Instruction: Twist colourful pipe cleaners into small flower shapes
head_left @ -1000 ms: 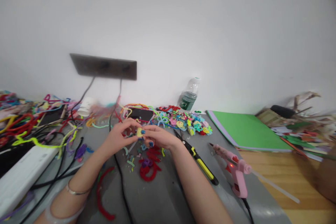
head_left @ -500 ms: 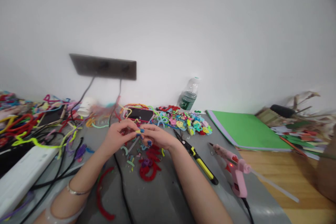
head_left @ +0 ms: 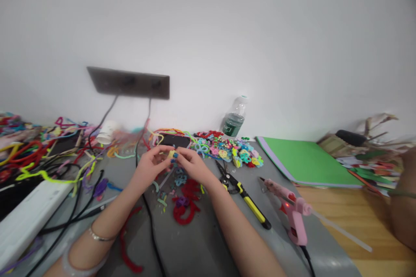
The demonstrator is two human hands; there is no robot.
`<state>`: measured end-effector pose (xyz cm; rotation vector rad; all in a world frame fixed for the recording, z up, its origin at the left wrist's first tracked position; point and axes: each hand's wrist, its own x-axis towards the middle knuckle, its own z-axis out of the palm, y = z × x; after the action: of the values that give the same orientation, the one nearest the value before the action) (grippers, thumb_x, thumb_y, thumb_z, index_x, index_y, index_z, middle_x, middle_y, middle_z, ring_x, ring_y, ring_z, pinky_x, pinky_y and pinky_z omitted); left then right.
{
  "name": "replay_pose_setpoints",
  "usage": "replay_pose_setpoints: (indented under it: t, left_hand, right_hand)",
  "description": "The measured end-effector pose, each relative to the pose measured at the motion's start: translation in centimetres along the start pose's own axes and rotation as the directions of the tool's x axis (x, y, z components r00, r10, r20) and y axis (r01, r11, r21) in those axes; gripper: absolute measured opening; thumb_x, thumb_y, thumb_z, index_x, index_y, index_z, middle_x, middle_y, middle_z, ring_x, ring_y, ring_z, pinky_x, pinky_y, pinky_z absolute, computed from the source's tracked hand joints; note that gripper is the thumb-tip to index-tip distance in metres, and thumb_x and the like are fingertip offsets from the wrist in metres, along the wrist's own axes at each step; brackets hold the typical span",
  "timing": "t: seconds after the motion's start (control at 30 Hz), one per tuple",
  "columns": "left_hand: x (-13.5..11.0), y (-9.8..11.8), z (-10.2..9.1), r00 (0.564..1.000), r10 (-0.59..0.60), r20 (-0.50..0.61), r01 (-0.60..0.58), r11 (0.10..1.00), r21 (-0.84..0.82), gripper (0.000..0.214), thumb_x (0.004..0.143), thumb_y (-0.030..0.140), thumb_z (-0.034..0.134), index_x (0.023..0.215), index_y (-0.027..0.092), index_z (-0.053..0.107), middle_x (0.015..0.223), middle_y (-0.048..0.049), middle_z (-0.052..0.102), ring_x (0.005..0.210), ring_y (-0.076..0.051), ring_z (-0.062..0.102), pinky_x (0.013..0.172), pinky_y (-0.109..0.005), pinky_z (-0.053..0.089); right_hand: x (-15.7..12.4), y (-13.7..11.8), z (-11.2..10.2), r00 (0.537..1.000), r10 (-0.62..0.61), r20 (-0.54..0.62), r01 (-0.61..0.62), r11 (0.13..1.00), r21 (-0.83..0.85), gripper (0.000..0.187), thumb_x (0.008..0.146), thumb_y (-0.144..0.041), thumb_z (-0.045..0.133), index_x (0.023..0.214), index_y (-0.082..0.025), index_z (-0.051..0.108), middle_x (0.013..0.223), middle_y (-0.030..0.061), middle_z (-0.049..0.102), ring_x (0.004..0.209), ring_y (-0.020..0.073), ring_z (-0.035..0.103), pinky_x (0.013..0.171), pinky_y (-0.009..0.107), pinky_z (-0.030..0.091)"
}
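Note:
My left hand (head_left: 152,163) and my right hand (head_left: 194,165) meet above the grey table, fingertips pinched together. Between them is a small pale-yellow fuzzy piece (head_left: 170,154), which looks like pipe cleaner; the fingers cover much of it. Below the hands lie a red curled pipe cleaner shape (head_left: 184,215) with a purple bit (head_left: 182,201) on it, light-blue loops (head_left: 180,178) and small scraps. A red pipe cleaner arc (head_left: 125,249) rests beside my left forearm. Yellow-and-black pliers (head_left: 248,201) lie to the right of my right forearm.
A pink glue gun (head_left: 294,212), its red light lit, stands at right. Behind are a phone (head_left: 175,140), a pile of pipe cleaner flowers (head_left: 242,153) and a bottle (head_left: 234,119). Green sheets (head_left: 312,162), a white power strip (head_left: 30,220) and black cables (head_left: 151,233) flank the hands. Another person's arm (head_left: 404,207) shows at far right.
Both hands have turned slightly, and the right fingers have drawn up and bent over the yellow piece. The other person's arm at far right has shifted a little.

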<state>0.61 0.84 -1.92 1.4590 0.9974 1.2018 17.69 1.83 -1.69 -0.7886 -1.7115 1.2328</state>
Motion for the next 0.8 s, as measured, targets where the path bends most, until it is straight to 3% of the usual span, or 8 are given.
replay_pose_setpoints:
  t: [0.13, 0.23, 0.37, 0.5, 0.8]
  left_hand:
    - [0.0, -0.1, 0.1, 0.992, -0.084, -0.089, 0.079, 0.995, -0.057, 0.042, 0.067, 0.049, 0.08, 0.091, 0.016, 0.071, 0.079, -0.0048, 0.074, 0.061, -0.015, 0.066, 0.059, -0.027, 0.059]
    - [0.1, 0.0, -0.1, 0.991, -0.07, -0.115, 0.065, 0.997, -0.043, 0.043, 0.065, 0.052, 0.081, 0.086, 0.016, 0.073, 0.078, -0.0054, 0.075, 0.062, -0.015, 0.067, 0.062, -0.028, 0.06]
    - [0.2, 0.3, -0.5, 0.991, 0.002, -0.133, 0.006, 0.998, 0.059, 0.041, 0.066, 0.051, 0.08, 0.086, 0.016, 0.076, 0.078, -0.0063, 0.077, 0.065, -0.017, 0.069, 0.063, -0.029, 0.06]
    - [0.1, 0.6, -0.6, 0.99, 0.093, -0.111, -0.075, 0.984, 0.159, 0.034, 0.07, 0.045, 0.078, 0.087, 0.016, 0.076, 0.083, -0.0075, 0.078, 0.071, -0.02, 0.071, 0.067, -0.03, 0.06]
    - [0.1, 0.2, -0.9, 0.974, 0.225, -0.001, -0.211, 0.917, 0.338, 0.024, 0.078, 0.039, 0.071, 0.085, 0.017, 0.076, 0.085, -0.0075, 0.079, 0.076, -0.021, 0.073, 0.072, -0.031, 0.06]
  right_hand:
    - [-0.2, -0.2, 0.4, 0.996, -0.091, -0.006, 0.089, 0.988, -0.125, 0.035, 0.095, -0.042, 0.045, 0.069, -0.019, 0.049, 0.068, -0.0011, 0.047, 0.065, 0.0132, 0.041, 0.062, 0.026, 0.032]
    - [-0.3, 0.0, 0.6, 0.996, -0.087, 0.004, 0.086, 0.986, -0.14, 0.032, 0.095, -0.037, 0.045, 0.068, -0.019, 0.047, 0.067, -0.0019, 0.045, 0.064, 0.0128, 0.04, 0.062, 0.026, 0.032]
    - [-0.2, 0.4, 0.3, 0.998, -0.039, -0.044, 0.038, 0.999, -0.018, 0.021, 0.091, -0.038, 0.053, 0.083, -0.019, 0.055, 0.074, -0.0015, 0.05, 0.066, 0.0128, 0.045, 0.063, 0.025, 0.036]
    - [0.1, 0.4, -0.3, 0.995, 0.038, -0.088, -0.029, 0.994, 0.101, 0.026, 0.085, -0.045, 0.061, 0.086, -0.019, 0.059, 0.075, 0.0, 0.057, 0.066, 0.0133, 0.051, 0.063, 0.026, 0.041]
    - [0.2, 1.3, -0.8, 0.974, 0.224, 0.017, -0.217, 0.919, 0.329, 0.036, 0.07, -0.048, 0.077, 0.081, -0.017, 0.063, 0.067, -0.0016, 0.063, 0.06, 0.0112, 0.057, 0.061, 0.025, 0.045]
